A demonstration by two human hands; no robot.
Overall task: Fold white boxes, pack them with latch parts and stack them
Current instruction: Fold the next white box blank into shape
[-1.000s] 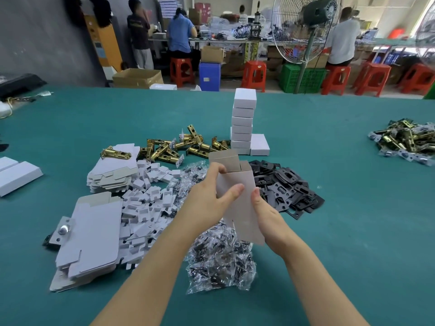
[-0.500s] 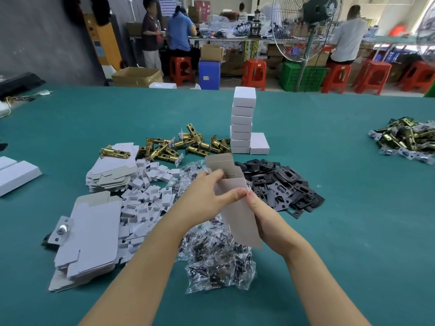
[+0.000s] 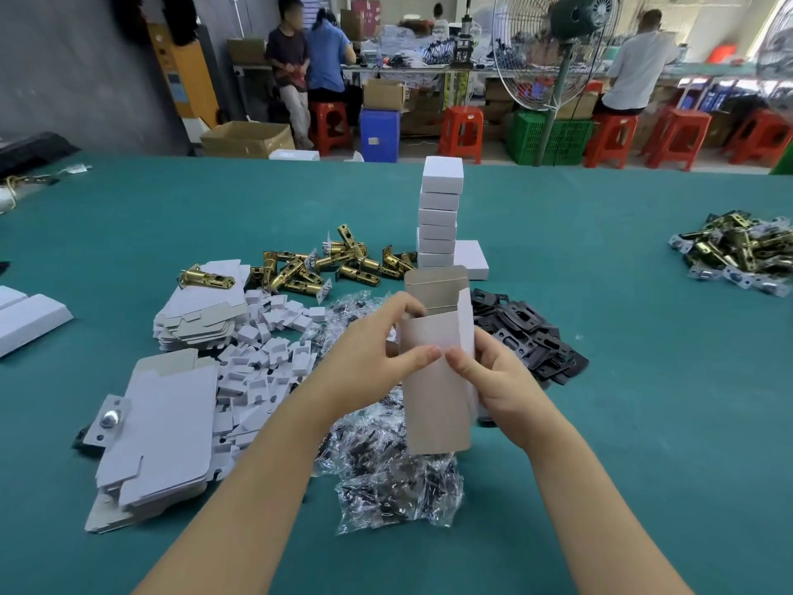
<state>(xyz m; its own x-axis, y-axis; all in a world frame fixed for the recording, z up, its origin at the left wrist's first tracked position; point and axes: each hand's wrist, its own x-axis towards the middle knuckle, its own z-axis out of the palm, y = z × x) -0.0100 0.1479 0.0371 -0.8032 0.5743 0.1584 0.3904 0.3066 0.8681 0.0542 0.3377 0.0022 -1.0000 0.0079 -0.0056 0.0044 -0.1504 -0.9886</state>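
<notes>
The half-folded box [image 3: 435, 380] was matt grey card. The latches [image 3: 326, 268] were shiny brass metal, the plates [image 3: 528, 332] matt black, the bags [image 3: 399, 487] glossy clear plastic.

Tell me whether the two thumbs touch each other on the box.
Apart. The head view shows a narrow strip of the box between the left thumb and right thumb.

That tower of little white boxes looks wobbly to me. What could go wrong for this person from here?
Two risks, I'd say. The stack of white boxes is tall, narrow and unevenly aligned, so adding another or a bump could topple it onto the brass latches beside it. And the half-folded box in the left hand and right hand has open flaps; parts could slip out if an end isn't tucked shut.
</notes>
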